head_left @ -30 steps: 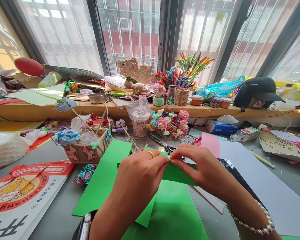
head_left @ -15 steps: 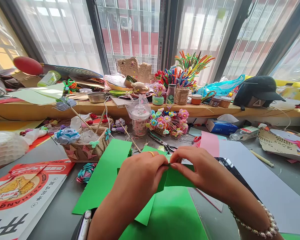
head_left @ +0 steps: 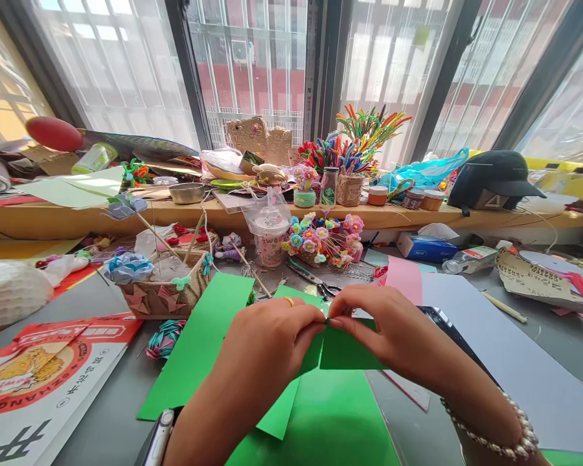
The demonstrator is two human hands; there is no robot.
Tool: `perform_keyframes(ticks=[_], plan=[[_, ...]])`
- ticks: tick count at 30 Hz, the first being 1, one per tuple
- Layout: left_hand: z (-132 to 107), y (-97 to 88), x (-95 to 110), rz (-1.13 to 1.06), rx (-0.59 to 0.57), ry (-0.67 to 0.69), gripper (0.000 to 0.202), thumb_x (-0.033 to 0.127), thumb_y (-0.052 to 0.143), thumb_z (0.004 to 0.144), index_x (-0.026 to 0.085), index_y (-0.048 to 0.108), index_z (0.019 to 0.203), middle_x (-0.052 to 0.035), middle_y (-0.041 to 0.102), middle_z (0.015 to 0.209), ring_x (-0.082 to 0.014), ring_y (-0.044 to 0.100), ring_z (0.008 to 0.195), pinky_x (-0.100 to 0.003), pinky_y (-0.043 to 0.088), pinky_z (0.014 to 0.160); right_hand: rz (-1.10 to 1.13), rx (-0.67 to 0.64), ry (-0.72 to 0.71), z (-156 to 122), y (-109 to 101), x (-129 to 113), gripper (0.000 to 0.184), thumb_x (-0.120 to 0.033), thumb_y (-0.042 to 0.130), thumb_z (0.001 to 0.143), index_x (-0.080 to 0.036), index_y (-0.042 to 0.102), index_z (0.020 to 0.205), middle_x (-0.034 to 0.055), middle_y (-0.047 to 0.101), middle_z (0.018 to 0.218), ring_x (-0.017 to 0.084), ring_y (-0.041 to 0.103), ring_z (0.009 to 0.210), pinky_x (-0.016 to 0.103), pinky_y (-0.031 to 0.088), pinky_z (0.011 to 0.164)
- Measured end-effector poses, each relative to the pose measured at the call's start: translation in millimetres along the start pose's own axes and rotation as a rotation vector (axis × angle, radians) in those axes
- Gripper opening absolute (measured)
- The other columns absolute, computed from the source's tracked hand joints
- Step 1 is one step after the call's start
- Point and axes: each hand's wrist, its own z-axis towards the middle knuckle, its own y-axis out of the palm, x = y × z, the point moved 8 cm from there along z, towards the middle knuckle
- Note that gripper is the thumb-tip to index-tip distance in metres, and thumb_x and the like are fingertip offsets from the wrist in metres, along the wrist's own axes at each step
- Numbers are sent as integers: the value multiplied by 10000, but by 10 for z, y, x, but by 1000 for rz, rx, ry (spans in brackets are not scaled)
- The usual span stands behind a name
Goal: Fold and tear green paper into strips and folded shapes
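Note:
My left hand (head_left: 267,336) and my right hand (head_left: 381,320) meet over the table, each with thumb and forefinger pinched on a piece of green paper (head_left: 352,351). A narrow split runs up the paper from its lower edge to where my fingertips meet; whether the two sides are still joined there, I cannot tell. Beneath lies a larger green sheet (head_left: 342,414). A long green strip (head_left: 199,343) rests at the left, and another narrow green piece (head_left: 279,414) shows below my left wrist. Scissors (head_left: 315,278) lie just beyond my hands.
Behind stand a cup in a plastic bag (head_left: 271,239), crocheted flowers (head_left: 315,236) and a basket (head_left: 168,298) with paper flowers. A printed paper bag (head_left: 43,382) lies left. White sheets (head_left: 495,349), a tissue box (head_left: 426,248) and a plastic bottle (head_left: 471,260) are right.
The right part of the green paper has swung slightly lower and flatter, and the split beside it shows more clearly. Both hands keep their pinch. The whole view has shifted a little.

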Motion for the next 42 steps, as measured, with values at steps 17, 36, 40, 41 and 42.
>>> perform_keyframes(ticks=[17, 36, 40, 41, 42], plan=[[-21, -68, 94, 77, 97, 57, 168, 194, 477, 788, 229, 641, 789, 7, 666, 704, -173, 607, 640, -252, 412, 558, -31, 2, -16, 0, -43, -44, 132, -157, 484, 794, -176, 611, 763, 7, 627, 725, 144, 544, 677, 234, 386, 607], [-36, 18, 114, 98, -28, 70, 174, 177, 472, 794, 242, 632, 803, 15, 650, 692, -166, 597, 647, -244, 391, 545, 23, -69, -29, -14, 3, -14, 148, -142, 497, 781, -185, 637, 768, 5, 647, 729, 138, 562, 667, 225, 400, 604], [-32, 26, 117, 106, -39, 81, 198, 144, 442, 799, 227, 620, 819, 9, 649, 709, -167, 600, 658, -247, 399, 554, -28, -73, -37, -17, 12, -40, 153, -150, 481, 796, -183, 628, 769, 6, 636, 717, 139, 553, 658, 226, 390, 594], [-31, 20, 121, 102, -31, 88, 200, 143, 439, 800, 224, 621, 814, 8, 649, 707, -164, 599, 656, -246, 400, 558, -25, -75, -39, -16, 12, -43, 151, -151, 481, 797, -183, 627, 773, 5, 635, 719, 139, 552, 659, 225, 390, 595], [-31, 12, 124, 99, -18, 96, 198, 147, 440, 801, 224, 622, 809, 7, 649, 704, -162, 598, 655, -244, 400, 559, -18, -76, -40, -16, 9, -43, 150, -151, 483, 796, -183, 627, 775, 4, 635, 720, 138, 551, 660, 226, 390, 597]])
